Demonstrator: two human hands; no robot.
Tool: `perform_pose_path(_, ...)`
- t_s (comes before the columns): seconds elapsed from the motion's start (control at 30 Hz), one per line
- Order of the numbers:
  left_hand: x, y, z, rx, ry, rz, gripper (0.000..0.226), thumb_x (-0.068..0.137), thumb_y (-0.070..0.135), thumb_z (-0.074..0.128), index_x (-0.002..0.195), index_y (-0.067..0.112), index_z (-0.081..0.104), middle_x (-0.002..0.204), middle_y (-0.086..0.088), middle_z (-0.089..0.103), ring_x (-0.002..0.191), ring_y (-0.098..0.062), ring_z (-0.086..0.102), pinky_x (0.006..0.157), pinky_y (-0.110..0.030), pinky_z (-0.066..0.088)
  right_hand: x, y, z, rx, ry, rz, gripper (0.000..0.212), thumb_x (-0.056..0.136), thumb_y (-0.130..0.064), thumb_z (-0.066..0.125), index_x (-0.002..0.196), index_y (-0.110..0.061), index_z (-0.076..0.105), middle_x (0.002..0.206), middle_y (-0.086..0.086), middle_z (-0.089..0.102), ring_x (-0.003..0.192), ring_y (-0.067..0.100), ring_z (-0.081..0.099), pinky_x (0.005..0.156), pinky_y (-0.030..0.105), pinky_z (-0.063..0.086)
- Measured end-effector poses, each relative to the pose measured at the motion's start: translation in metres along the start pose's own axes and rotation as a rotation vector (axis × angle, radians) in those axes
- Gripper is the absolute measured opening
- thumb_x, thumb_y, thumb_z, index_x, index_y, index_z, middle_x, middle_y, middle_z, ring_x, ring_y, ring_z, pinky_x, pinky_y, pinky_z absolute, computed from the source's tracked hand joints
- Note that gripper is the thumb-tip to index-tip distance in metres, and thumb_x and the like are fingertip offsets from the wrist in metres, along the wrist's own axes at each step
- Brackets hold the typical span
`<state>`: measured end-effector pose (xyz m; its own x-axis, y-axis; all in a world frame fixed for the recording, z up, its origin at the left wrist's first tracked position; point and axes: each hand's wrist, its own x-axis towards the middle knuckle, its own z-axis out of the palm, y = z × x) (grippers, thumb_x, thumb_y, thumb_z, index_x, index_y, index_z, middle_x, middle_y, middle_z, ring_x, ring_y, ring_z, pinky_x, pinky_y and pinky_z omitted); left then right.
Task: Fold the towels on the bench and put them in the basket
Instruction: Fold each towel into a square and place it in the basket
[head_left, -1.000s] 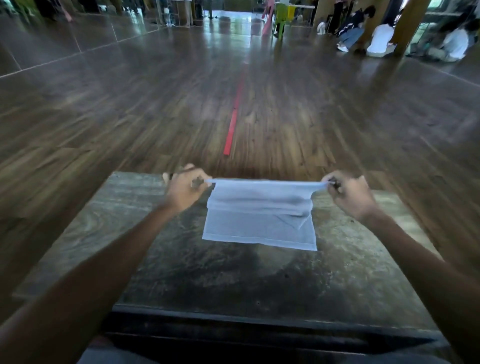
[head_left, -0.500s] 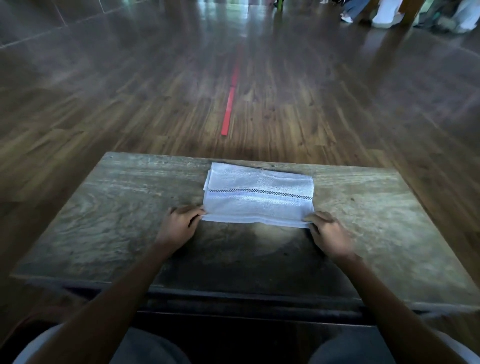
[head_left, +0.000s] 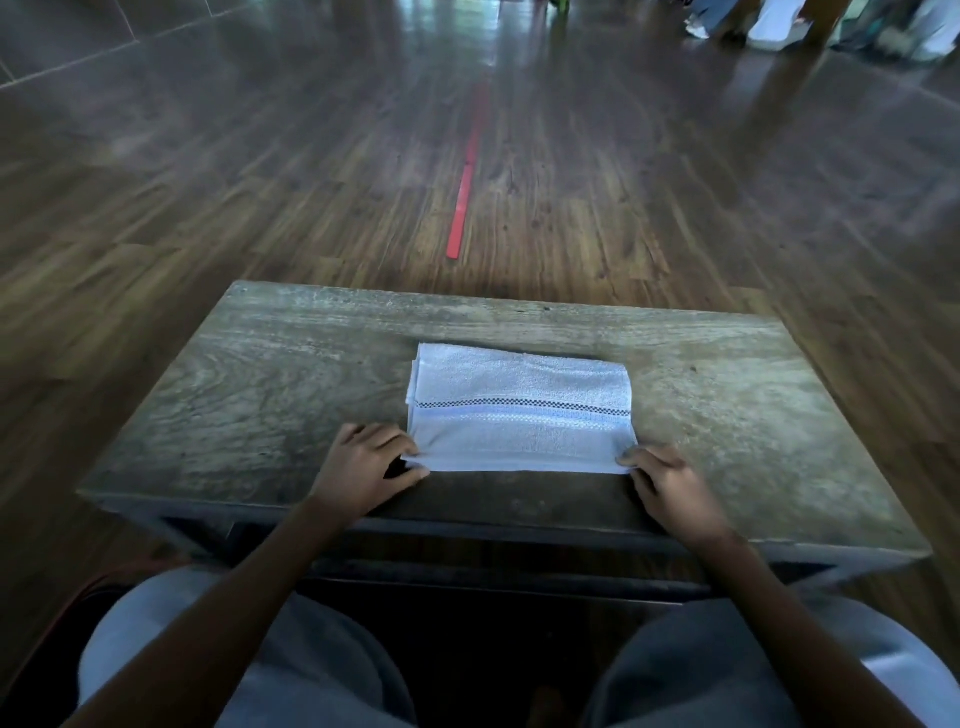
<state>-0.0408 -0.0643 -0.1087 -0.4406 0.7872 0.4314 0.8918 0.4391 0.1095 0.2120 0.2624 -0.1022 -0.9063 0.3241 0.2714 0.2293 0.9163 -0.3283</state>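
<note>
A pale blue towel (head_left: 519, 405) with a dark checked stripe lies folded flat on the grey wooden bench (head_left: 260, 395), near its middle. My left hand (head_left: 366, 465) pinches the towel's near left corner. My right hand (head_left: 667, 480) pinches the near right corner. Both corners are slightly lifted off the bench top. No basket is in view.
A red strip (head_left: 462, 208) lies on the wood floor beyond the bench. Several people sit on the floor at the far right (head_left: 779, 21). My knees in light trousers (head_left: 249, 654) are under the bench's near edge.
The towel, held up stretched between both hands a second ago, now lies folded on the bench. My hands came down to its near edge and now pinch the near corners.
</note>
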Motion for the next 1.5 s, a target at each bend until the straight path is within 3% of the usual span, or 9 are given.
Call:
perform_pose_path(0.17,-0.042,0.012,-0.013,-0.003,0.075,0.151,0.041,0.076,0.063,0.062,0.08,0.023,0.068,0.086,0.011,0.066,0.088,-0.01,0.062,0.077,-0.028,0.033,-0.046,-0.011,-0.006,-0.001,0.024,-0.08,0.015,0.084,-0.02,0.064,0.097,-0.014,0.068,0.102,-0.001,0.068,0.091,0.022,0.064,0.079,0.026,0.047)
perform_pose_path(0.37,-0.057,0.026,-0.021,0.031,0.093,0.23,0.022,0.09,0.033,0.058,0.08,0.019,0.07,0.082,0.006,0.067,0.075,-0.016,0.064,0.077,-0.029,0.035,-0.073,-0.018,-0.006,-0.035,-0.082,-0.097,0.05,0.064,-0.029,0.086,0.106,-0.014,0.065,0.107,0.001,0.064,0.093,0.021,0.057,0.083,0.027,0.043)
perform_pose_path(0.63,-0.038,0.026,-0.045,0.048,0.022,0.278,0.024,0.091,0.027,0.05,0.085,0.014,0.07,0.078,0.002,0.065,0.07,-0.02,0.062,0.07,-0.029,0.038,-0.061,-0.024,-0.032,-0.007,-0.105,-0.077,0.009,0.09,-0.018,0.057,0.094,-0.015,0.065,0.09,0.005,0.065,0.081,0.024,0.065,0.07,0.023,0.041)
perform_pose_path(0.73,-0.008,0.019,-0.073,0.102,-0.005,0.329,0.029,0.09,0.03,0.045,0.091,0.017,0.071,0.079,0.001,0.064,0.073,-0.02,0.061,0.071,-0.029,0.037,-0.032,-0.027,-0.072,0.024,-0.178,-0.167,0.016,0.096,-0.039,0.043,0.097,-0.029,0.056,0.084,-0.002,0.061,0.082,0.013,0.056,0.07,0.017,0.036)
perform_pose_path(0.83,0.039,0.014,-0.113,0.092,0.011,0.307,0.033,0.087,0.031,0.043,0.09,0.016,0.072,0.081,0.001,0.067,0.074,-0.022,0.065,0.072,-0.029,0.036,0.012,-0.031,-0.125,-0.035,-0.24,-0.146,0.013,0.094,-0.021,0.053,0.102,-0.02,0.064,0.087,-0.01,0.055,0.082,0.012,0.056,0.07,0.01,0.034)
perform_pose_path(1.07,0.169,0.004,-0.246,0.094,0.004,0.199,0.048,0.088,0.042,0.028,0.098,0.019,0.07,0.096,0.002,0.071,0.09,-0.018,0.068,0.082,-0.034,0.043,0.121,-0.075,-0.275,-0.189,-0.137,-0.17,0.013,0.095,-0.013,0.052,0.096,-0.008,0.065,0.085,-0.008,0.065,0.081,0.011,0.059,0.07,0.025,0.034)
perform_pose_path(1.2,0.226,0.01,-0.325,0.114,-0.032,0.175,0.028,0.096,0.026,0.044,0.103,0.013,0.069,0.1,-0.002,0.072,0.093,-0.022,0.067,0.082,-0.035,0.049,0.159,-0.104,-0.363,-0.146,-0.171,-0.127,0.017,0.097,-0.02,0.051,0.099,-0.018,0.068,0.093,-0.006,0.07,0.078,0.008,0.064,0.072,0.028,0.051)
perform_pose_path(1.3,0.249,0.019,-0.37,0.057,-0.028,0.152,0.016,0.095,0.017,0.055,0.099,0.01,0.069,0.076,0.009,0.066,0.066,0.001,0.061,0.061,-0.01,0.042,0.176,-0.119,-0.407,-0.12,-0.141,-0.152,0.015,0.095,-0.024,0.053,0.098,-0.02,0.067,0.098,-0.002,0.068,0.082,0.011,0.064,0.075,0.035,0.054)
perform_pose_path(1.5,0.268,0.029,-0.422,-0.076,-0.07,0.11,0.015,0.093,0.021,0.058,0.098,0.012,0.068,0.09,-0.004,0.068,0.078,-0.016,0.059,0.07,-0.027,0.045,0.185,-0.139,-0.456,-0.032,-0.138,-0.125,0.013,0.093,-0.02,0.057,0.092,-0.015,0.069,0.091,0.002,0.069,0.077,0.018,0.065,0.069,0.023,0.049)
